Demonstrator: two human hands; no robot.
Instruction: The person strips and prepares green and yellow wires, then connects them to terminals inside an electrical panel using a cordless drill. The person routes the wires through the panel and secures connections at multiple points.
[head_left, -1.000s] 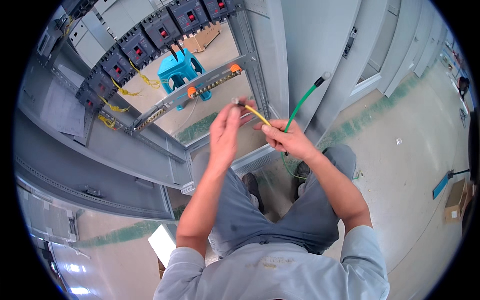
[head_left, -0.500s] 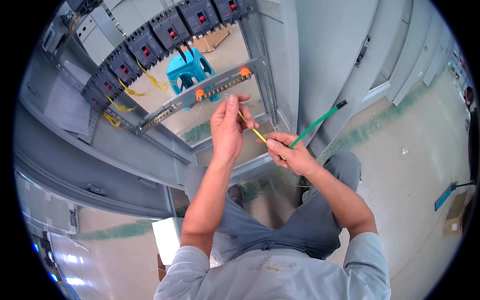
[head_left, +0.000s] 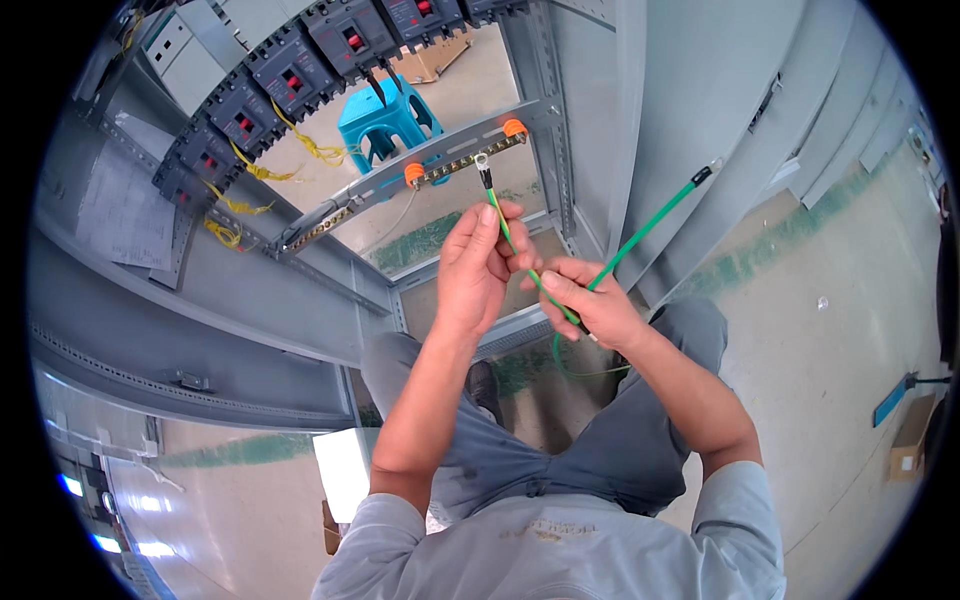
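Observation:
My left hand [head_left: 478, 268] pinches a green-yellow wire [head_left: 505, 232] between thumb and fingers. The wire's upper end has a black sleeve and a ring terminal [head_left: 482, 161], which appears right in front of the brass terminal bar [head_left: 465, 165]; whether they touch I cannot tell. Closed round the lower part of this wire is my right hand [head_left: 595, 300]. A green length of wire [head_left: 645, 232] runs from that hand up to the right, ending in a black sleeve and a lug. Whether both lengths are one wire is hidden by the fingers.
Orange insulators [head_left: 414, 174] carry the bar on a cabinet crossrail. Above runs a row of dark circuit breakers [head_left: 292, 80] with thin yellow wires [head_left: 325, 153] hanging down. Behind the frame stands a blue stool [head_left: 388, 118]. Grey cabinet panels [head_left: 690, 110] rise at the right.
The ring terminal and black sleeve now show clear above my left fingers, where the hand covered most of them before. Both hands sit slightly lower and further right; the view has shifted a little.

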